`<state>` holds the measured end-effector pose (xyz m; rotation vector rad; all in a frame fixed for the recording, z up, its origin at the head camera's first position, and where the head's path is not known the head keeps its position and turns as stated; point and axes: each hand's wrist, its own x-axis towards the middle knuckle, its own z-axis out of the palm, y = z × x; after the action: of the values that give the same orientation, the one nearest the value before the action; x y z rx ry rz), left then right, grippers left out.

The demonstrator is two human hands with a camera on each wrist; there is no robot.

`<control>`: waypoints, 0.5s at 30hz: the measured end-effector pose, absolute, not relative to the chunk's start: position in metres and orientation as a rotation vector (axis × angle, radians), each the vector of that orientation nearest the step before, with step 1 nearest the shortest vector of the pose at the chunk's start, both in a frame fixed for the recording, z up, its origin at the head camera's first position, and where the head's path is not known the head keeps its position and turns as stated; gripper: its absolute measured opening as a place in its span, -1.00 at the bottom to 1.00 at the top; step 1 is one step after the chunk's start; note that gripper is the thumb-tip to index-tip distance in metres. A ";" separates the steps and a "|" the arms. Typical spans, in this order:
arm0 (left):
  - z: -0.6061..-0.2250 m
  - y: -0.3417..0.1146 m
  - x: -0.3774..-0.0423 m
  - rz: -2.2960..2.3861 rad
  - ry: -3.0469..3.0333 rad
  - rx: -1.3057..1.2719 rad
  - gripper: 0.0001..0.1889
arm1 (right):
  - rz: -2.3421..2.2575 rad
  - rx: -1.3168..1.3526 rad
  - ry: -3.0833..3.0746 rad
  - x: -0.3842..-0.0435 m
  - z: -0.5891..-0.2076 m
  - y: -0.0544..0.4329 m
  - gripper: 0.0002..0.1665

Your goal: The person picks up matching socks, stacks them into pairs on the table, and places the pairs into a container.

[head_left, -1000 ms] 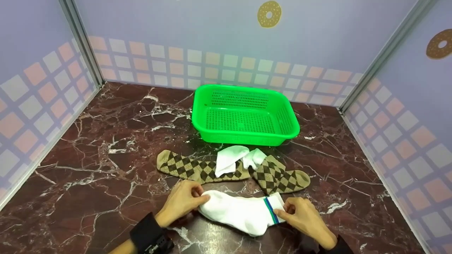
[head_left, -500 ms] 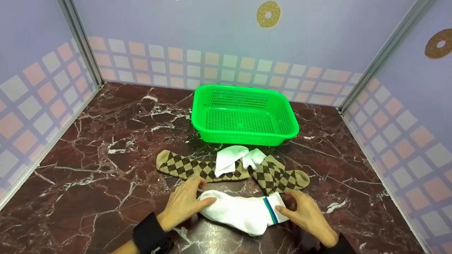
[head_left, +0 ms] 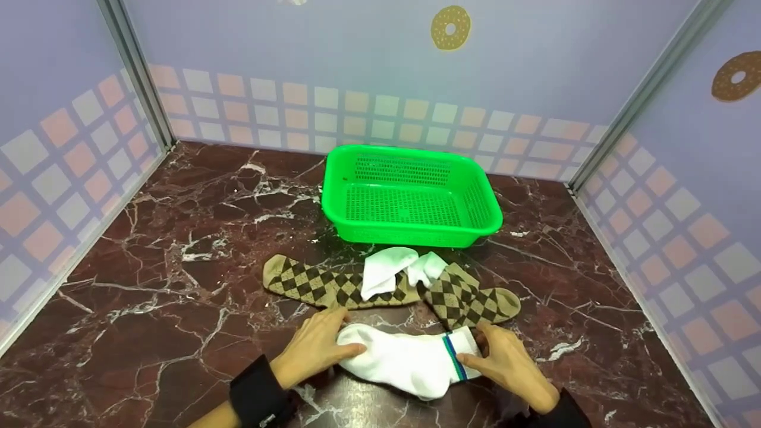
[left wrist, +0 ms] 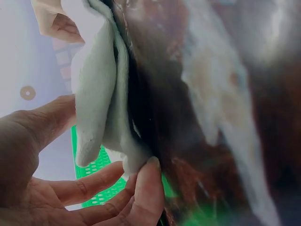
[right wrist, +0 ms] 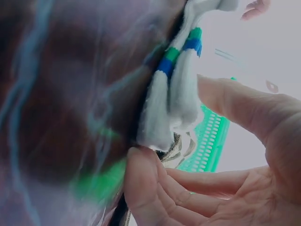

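A pair of white socks (head_left: 404, 362), layered one on the other, lies flat near me, with blue and green stripes by the cuffs. At the toe end is my left hand (head_left: 312, 348), its thumb over the top layer and its fingertips (left wrist: 149, 181) at the edge by the tabletop. My right hand (head_left: 508, 362) is at the cuff end, thumb resting on top and fingertips (right wrist: 141, 172) on the table beside the cuff. Neither hand pinches the socks. Two tan-and-brown argyle socks, one left (head_left: 312, 282) and one right (head_left: 481, 306), lie just beyond.
Two white cloth pieces, a larger one (head_left: 386, 273) and a smaller crumpled one (head_left: 429, 267), lie on the argyle socks. Behind them stands a green plastic basket (head_left: 416, 233), with nothing inside. Patterned panels enclose the dark marble tabletop (head_left: 166, 261) at the back and sides.
Both hands have let go of the white socks' ends and spread their fingers. The thumbs have shifted inward over the socks, which stay in place.
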<state>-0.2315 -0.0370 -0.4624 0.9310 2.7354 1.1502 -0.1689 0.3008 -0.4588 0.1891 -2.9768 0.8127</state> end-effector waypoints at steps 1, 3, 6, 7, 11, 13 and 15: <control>-0.463 -0.037 -0.231 1.159 2.722 0.932 -0.52 | 0.810 0.196 -2.979 -0.169 -0.459 0.300 -0.51; -0.463 -0.038 -0.231 1.168 2.703 0.934 -0.50 | 0.808 0.199 -2.989 -0.169 -0.459 0.300 -0.53; -0.463 -0.037 -0.232 1.158 2.698 0.914 -0.48 | 0.833 0.185 -3.011 -0.170 -0.458 0.300 -0.54; -0.463 -0.037 -0.232 1.146 2.704 0.901 -0.48 | 0.840 0.177 -3.022 -0.170 -0.458 0.300 -0.55; -0.462 -0.036 -0.233 1.087 2.724 0.844 -0.52 | 0.876 0.160 -3.063 -0.171 -0.458 0.299 -0.60; -0.462 -0.035 -0.234 1.062 2.722 0.824 -0.57 | 0.887 0.162 -3.073 -0.171 -0.458 0.299 -0.61; -0.462 -0.035 -0.234 1.038 2.721 0.813 -0.61 | 0.904 0.164 -3.065 -0.170 -0.459 0.299 -0.61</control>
<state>-0.2337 -0.0347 -0.4623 0.8127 2.7207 1.0382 -0.1703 0.2994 -0.4586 0.1642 -3.0651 0.9041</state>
